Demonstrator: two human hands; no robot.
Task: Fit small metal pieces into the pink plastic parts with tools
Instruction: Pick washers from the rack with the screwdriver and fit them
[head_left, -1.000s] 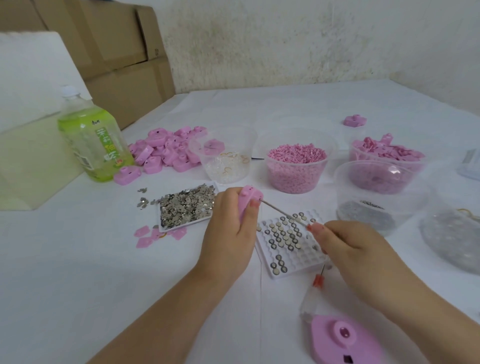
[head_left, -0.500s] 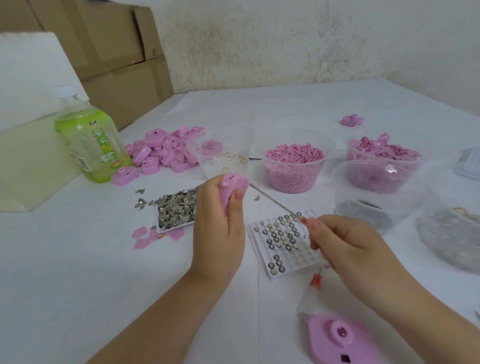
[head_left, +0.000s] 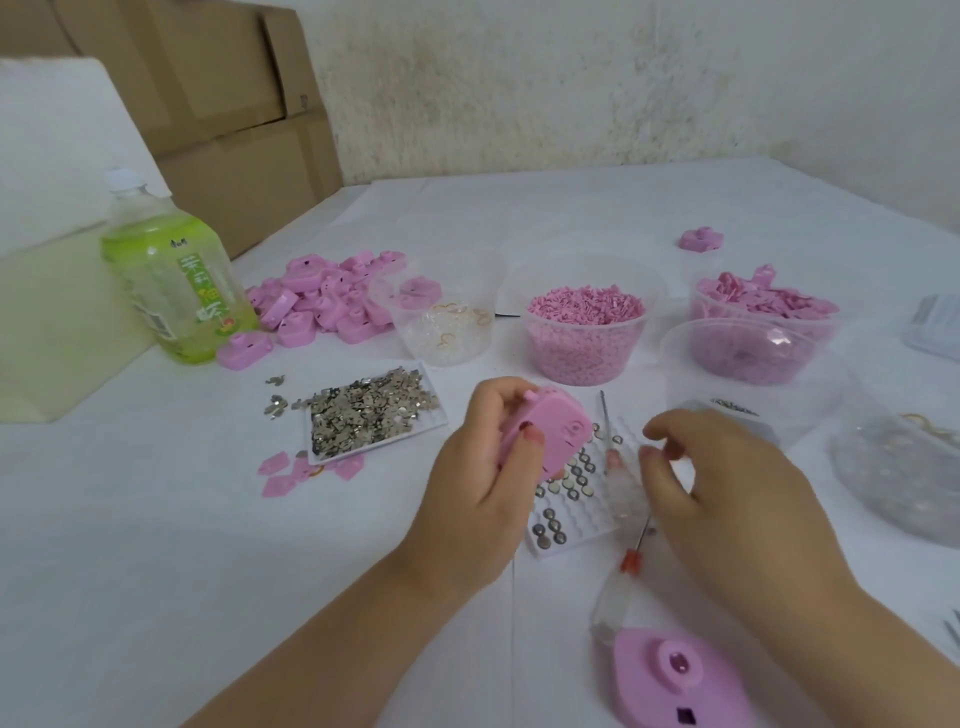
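Observation:
My left hand (head_left: 478, 483) grips a pink plastic part (head_left: 550, 434) above the white tray of button cells (head_left: 571, 519). My right hand (head_left: 727, 488) hovers just right of it, with curled fingers apart and nothing visible in them. A thin tool with a clear handle (head_left: 621, 478) lies on the cell tray beside my right thumb, its metal tip pointing away from me. A second clear-handled tool (head_left: 615, 597) rests near the front. A flat tray of small metal pieces (head_left: 369, 415) sits to the left. Another pink part (head_left: 680, 675) lies at the bottom.
A heap of pink parts (head_left: 322, 301) and a green bottle (head_left: 171, 270) stand at the back left. Several clear tubs, one of pink granules (head_left: 584, 332) and one of pink pieces (head_left: 763, 306), line the back. Clear bags (head_left: 893, 467) lie at the right, cardboard boxes (head_left: 234, 104) behind.
My right hand has let go of the thin tool, which now lies on the cell tray. My left hand has turned the pink part and brought it lower and rightward.

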